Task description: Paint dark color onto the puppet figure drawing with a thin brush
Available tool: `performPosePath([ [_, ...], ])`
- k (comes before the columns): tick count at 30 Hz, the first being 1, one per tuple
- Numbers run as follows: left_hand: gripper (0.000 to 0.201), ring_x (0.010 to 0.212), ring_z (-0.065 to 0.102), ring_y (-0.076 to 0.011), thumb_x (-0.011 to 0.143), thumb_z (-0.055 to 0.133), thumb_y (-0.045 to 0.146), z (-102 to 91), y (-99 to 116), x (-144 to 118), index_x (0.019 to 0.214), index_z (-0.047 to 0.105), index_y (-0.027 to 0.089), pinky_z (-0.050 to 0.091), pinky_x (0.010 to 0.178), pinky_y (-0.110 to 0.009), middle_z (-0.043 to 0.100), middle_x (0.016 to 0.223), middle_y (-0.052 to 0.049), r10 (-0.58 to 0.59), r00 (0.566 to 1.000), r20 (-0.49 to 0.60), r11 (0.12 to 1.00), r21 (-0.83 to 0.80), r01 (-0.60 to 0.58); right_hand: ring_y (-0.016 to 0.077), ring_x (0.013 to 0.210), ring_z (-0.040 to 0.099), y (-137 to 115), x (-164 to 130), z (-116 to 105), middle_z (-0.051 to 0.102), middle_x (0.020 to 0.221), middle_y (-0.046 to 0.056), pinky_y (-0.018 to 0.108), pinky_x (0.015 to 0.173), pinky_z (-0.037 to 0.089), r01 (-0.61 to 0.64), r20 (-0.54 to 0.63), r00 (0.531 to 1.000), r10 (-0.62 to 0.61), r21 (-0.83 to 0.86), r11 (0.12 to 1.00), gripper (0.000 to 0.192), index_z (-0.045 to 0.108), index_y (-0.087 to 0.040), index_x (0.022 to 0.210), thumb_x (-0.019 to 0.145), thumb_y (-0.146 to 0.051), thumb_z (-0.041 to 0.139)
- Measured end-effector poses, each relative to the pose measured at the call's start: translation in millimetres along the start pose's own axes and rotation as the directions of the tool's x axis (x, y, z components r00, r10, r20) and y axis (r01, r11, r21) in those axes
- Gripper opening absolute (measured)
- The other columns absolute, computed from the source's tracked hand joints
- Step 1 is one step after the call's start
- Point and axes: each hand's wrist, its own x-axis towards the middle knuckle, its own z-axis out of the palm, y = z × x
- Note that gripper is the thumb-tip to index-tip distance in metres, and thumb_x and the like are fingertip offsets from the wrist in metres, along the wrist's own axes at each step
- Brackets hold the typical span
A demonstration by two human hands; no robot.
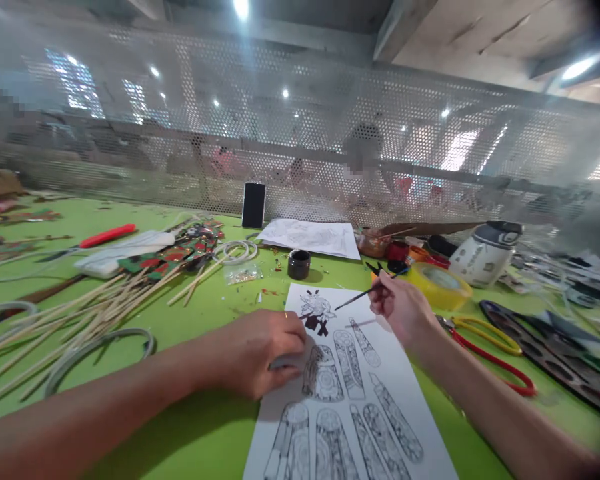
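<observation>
My right hand (401, 308) pinches a thin dark paintbrush (357, 297), its tip just right of a line-drawn figure (316, 307) with dark painted patches near the top of a white printed sheet (290, 387). Several patterned outline shapes fill the rest of that sheet. My left hand (267, 350) rests on the sheet's left edge with fingers loosely curled and the thumb apart; nothing shows in it. Beyond the sheet stands a small open pot of dark paint (299, 265).
Thin wooden sticks (95, 313) and a red-handled tool (107, 236) lie to the left. A phone (253, 205) leans against the perforated screen (300, 153). To the right are yellow tape (437, 285), red-and-yellow-handled pliers (495, 363), a paint palette (535, 353) and a white jar (485, 257).
</observation>
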Motion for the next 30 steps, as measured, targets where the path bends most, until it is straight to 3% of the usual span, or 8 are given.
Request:
performPosePath([
  [5, 0.01, 0.086, 0.064, -0.0237, 0.086, 0.057, 0.023, -1.2, 2, 3, 0.084, 0.065, 0.018, 0.05, 0.075, -0.035, 0.068, 0.096, -0.01, 0.004, 1.0, 0.019, 0.999, 0.039, -0.005, 0.0104, 0.042, 0.049, 1, -7, 9, 0.06, 0.049, 0.002, 0.024, 0.041, 0.038, 0.068, 0.042, 0.997, -0.066, -0.049, 0.996, 0.043, 0.057, -0.018, 0.064, 0.068, -0.054, 0.081],
  [9, 0.009, 0.086, 0.063, -0.0243, 0.085, 0.059, 0.024, -1.1, 3, 3, 0.085, 0.065, 0.017, 0.05, 0.076, -0.035, 0.067, 0.098, -0.01, -0.025, 0.999, 0.048, 0.998, 0.05, 0.023, 0.0108, 0.041, 0.051, 2, -15, 15, 0.063, 0.051, 0.003, 0.024, 0.042, 0.039, 0.213, 0.092, 0.976, -0.199, -0.188, 0.959, 0.044, 0.059, -0.017, 0.066, 0.076, -0.057, 0.073],
  [12, 0.009, 0.087, 0.064, -0.0249, 0.084, 0.061, 0.025, -1.1, 3, 2, 0.086, 0.065, 0.017, 0.05, 0.077, -0.036, 0.067, 0.099, -0.01, -0.043, 0.997, 0.06, 0.997, 0.062, 0.04, 0.0114, 0.043, 0.054, 4, -20, 18, 0.065, 0.053, 0.004, 0.025, 0.044, 0.041, 0.263, 0.14, 0.962, -0.234, -0.258, 0.93, 0.04, 0.06, -0.017, 0.068, 0.083, -0.053, 0.068],
  [30, 0.005, 0.088, 0.064, -0.0243, 0.084, 0.062, 0.022, 0.6, 6, 0, 0.084, 0.064, 0.017, 0.05, 0.075, -0.034, 0.066, 0.099, -0.01, -0.066, 0.997, 0.039, 0.997, 0.031, 0.065, 0.012, 0.045, 0.056, 8, -16, 12, 0.067, 0.056, 0.005, 0.025, 0.045, 0.044, 0.261, 0.144, 0.963, -0.229, -0.272, 0.926, 0.04, 0.063, -0.016, 0.071, 0.084, -0.053, 0.069],
])
